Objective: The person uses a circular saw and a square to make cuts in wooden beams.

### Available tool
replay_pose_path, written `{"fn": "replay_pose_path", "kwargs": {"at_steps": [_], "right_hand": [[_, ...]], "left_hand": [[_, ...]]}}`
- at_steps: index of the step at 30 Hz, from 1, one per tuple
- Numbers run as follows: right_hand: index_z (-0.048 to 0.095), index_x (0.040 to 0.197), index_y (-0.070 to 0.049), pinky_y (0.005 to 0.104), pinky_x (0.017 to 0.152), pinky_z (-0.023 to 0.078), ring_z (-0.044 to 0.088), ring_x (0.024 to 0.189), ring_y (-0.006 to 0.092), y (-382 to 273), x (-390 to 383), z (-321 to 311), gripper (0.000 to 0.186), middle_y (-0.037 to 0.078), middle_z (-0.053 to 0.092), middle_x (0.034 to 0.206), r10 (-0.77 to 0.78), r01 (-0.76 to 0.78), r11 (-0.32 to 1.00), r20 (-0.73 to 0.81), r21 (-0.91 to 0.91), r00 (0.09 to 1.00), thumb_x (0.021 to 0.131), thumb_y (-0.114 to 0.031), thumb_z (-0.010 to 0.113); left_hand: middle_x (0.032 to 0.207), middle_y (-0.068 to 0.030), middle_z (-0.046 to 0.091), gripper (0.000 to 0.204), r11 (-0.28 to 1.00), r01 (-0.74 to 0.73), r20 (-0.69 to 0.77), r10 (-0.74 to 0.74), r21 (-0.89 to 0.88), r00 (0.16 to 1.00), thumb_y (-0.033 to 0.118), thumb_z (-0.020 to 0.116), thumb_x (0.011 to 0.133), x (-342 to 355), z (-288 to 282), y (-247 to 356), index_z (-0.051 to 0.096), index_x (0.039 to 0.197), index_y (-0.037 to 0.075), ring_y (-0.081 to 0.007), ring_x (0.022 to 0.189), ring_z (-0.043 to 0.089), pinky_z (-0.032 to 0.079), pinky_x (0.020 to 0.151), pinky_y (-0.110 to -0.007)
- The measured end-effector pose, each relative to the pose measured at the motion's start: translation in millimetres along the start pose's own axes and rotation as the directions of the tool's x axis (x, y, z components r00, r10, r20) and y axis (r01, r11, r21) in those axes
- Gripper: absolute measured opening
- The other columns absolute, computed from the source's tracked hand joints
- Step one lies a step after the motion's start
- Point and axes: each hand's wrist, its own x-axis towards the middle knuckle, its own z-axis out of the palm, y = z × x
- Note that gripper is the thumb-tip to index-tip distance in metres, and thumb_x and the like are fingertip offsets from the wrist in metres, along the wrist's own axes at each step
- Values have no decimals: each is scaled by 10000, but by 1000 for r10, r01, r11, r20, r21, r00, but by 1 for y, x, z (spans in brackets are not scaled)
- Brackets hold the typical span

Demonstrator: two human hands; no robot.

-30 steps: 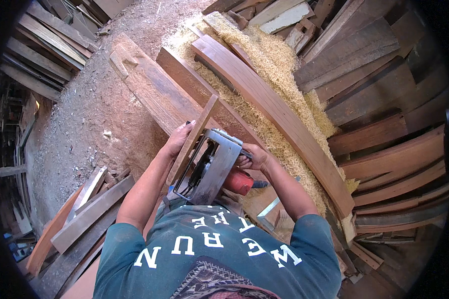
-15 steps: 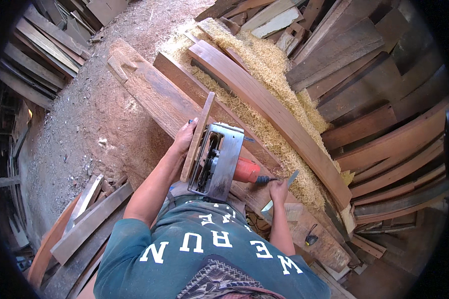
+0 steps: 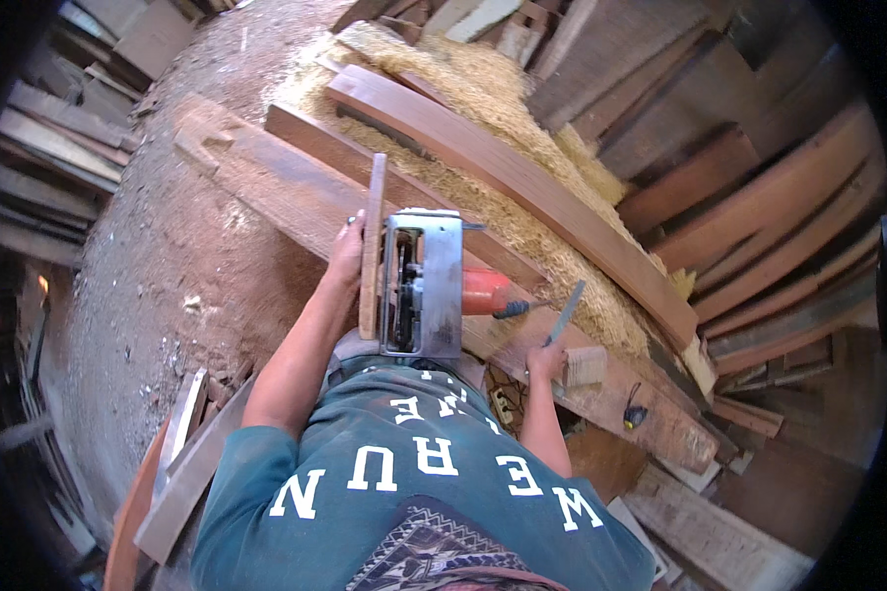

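My left hand (image 3: 348, 254) grips a narrow wooden strip (image 3: 373, 246), which stands on edge beside the metal base of a power tool (image 3: 432, 286). The tool looks like an electric planer, with its slotted base showing and its red motor housing (image 3: 486, 292) to the right. It rests near my waist, over the thick plank. In my right hand (image 3: 545, 361) is a flat, narrow metal strip (image 3: 567, 310), its free end pointing away and slightly right. A small pale wood block (image 3: 586, 365) lies just right of that hand.
A thick plank (image 3: 276, 192) runs diagonally under the work. Beyond it lie another board (image 3: 315, 140), a curved beam (image 3: 522, 192) and heaped shavings (image 3: 463, 74). A black and yellow tape measure (image 3: 636, 414) sits on the plank. Stacked boards (image 3: 779, 236) fill the right side.
The whole view has swung, with the planks shifting left and the tape measure right. The wooden strip stands straighter, close beside the tool's base. My right hand has tilted the metal strip steeper.
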Motion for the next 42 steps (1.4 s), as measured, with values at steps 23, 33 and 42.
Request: {"fn": "replay_pose_path", "kwargs": {"at_steps": [23,33,42], "right_hand": [[657,1230,-50,368,860,511,653,950,260,-127,-4,-182,382,139,672,1034,-784,671,460,-89,582,615,850,-15,680],[684,1202,-107,441,800,491,605,887,344,-190,-36,-207,458,154,608,925,-979,921,204,71,333,191,764,23,706],[671,1225,-90,406,796,515,606,903,316,-201,-28,-203,478,146,591,962,-981,918,167,150,360,119,784,91,684]], "left_hand": [[907,-65,642,344,993,82,121,-71,-87,990,376,473,1057,2,8,9,582,1113,54,-171,769,646,577,696,-342],[952,-90,650,342,991,59,41,-55,-116,998,335,461,1063,-7,17,16,571,1165,28,-209,804,659,585,727,-380],[929,-77,649,333,989,90,60,-84,-118,995,341,457,1066,-6,15,16,595,1099,40,-192,790,652,572,730,-355]]}}
